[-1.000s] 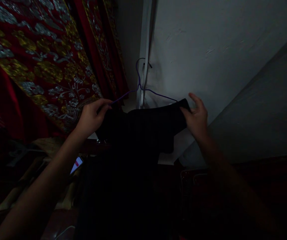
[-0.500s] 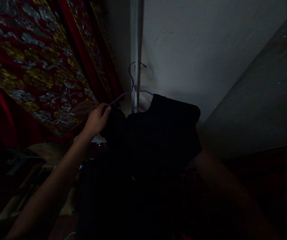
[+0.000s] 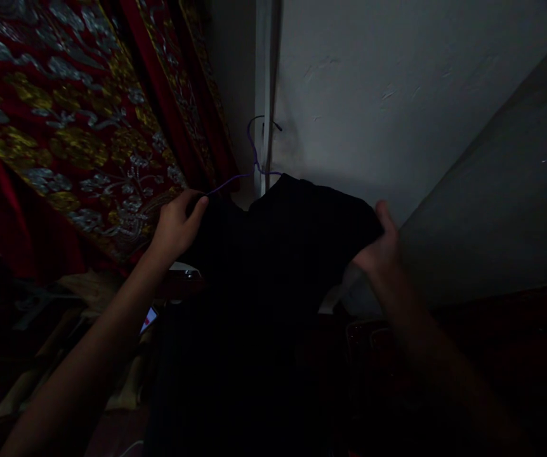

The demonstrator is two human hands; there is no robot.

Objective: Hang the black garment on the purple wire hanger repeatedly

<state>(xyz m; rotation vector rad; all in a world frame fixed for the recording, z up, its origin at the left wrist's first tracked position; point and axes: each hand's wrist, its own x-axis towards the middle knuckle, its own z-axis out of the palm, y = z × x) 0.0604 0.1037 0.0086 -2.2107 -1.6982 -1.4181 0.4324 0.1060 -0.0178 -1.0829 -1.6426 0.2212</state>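
A black garment (image 3: 273, 254) hangs in front of me on a thin purple wire hanger (image 3: 253, 166), whose hook sits over a small peg on the white wall. My left hand (image 3: 174, 223) pinches the garment's left shoulder where the hanger arm shows. Gripping the right shoulder or sleeve of the garment is my right hand (image 3: 379, 251), thumb up over the cloth. Most of the hanger lies hidden under the fabric.
A red curtain (image 3: 73, 127) with gold and silver embroidery fills the left side. A white vertical strip (image 3: 264, 89) runs down the wall behind the hook. A lit phone screen (image 3: 148, 317) glows low on the left. A grey slanted surface (image 3: 502, 209) lies to the right.
The garment's right shoulder has been pulled up over the hanger arm, covering it. My right hand went from open beside the sleeve, behind the cloth, to gripping the right shoulder.
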